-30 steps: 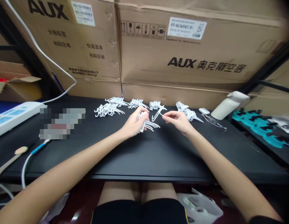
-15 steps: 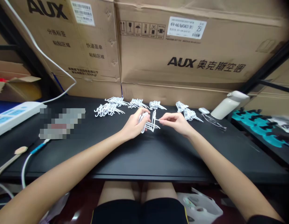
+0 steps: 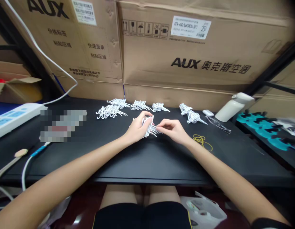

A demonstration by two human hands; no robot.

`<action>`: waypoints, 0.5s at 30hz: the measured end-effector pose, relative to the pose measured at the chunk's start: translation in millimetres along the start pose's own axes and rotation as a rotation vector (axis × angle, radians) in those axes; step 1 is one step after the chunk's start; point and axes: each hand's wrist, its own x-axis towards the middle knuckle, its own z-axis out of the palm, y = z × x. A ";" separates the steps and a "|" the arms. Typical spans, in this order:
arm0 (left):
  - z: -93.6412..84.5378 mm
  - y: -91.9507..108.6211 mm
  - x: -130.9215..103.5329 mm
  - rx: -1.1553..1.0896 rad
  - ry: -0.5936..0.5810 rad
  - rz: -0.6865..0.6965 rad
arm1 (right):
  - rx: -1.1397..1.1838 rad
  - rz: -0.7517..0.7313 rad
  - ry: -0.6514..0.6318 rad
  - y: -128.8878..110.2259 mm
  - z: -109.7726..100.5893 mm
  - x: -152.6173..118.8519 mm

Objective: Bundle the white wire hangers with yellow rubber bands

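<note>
My left hand [image 3: 137,128] is wrapped round a bunch of white wire hooks [image 3: 149,128] above the black table. Right beside it, the thumb and index finger of my right hand [image 3: 171,128] pinch the end of one of the wires sticking out of the bunch. Bundled white hooks lie farther back: a large pile [image 3: 109,111] at the left, a bundle [image 3: 140,105] behind my left hand, a small one [image 3: 160,107] and a pair of bundles [image 3: 195,117] at the right. Yellow rubber bands [image 3: 202,142] lie near my right forearm.
Glasses [image 3: 219,124], a small white case [image 3: 208,113] and a white bottle [image 3: 233,107] are at the back right, near a teal rack [image 3: 262,130]. A power strip [image 3: 17,119] and cables are on the left. Large cartons [image 3: 185,51] stand behind.
My right hand has moved slightly left and down, closer to the bunch. The wire piece that stood apart is now against the bunch. The yellow rubber bands have come into view.
</note>
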 end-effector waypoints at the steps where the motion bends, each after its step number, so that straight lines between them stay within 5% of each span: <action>1: 0.0 -0.6 0.5 0.010 -0.013 -0.002 | -0.019 -0.020 -0.005 0.6 0.7 -0.6; 8: -1.8 1.2 2.3 0.059 -0.031 0.015 | -0.042 -0.011 -0.057 -2.4 9.2 -7.0; 15: 2.8 -1.8 -1.7 0.140 -0.030 0.064 | -0.424 -0.261 -0.011 -5.8 15.9 -10.5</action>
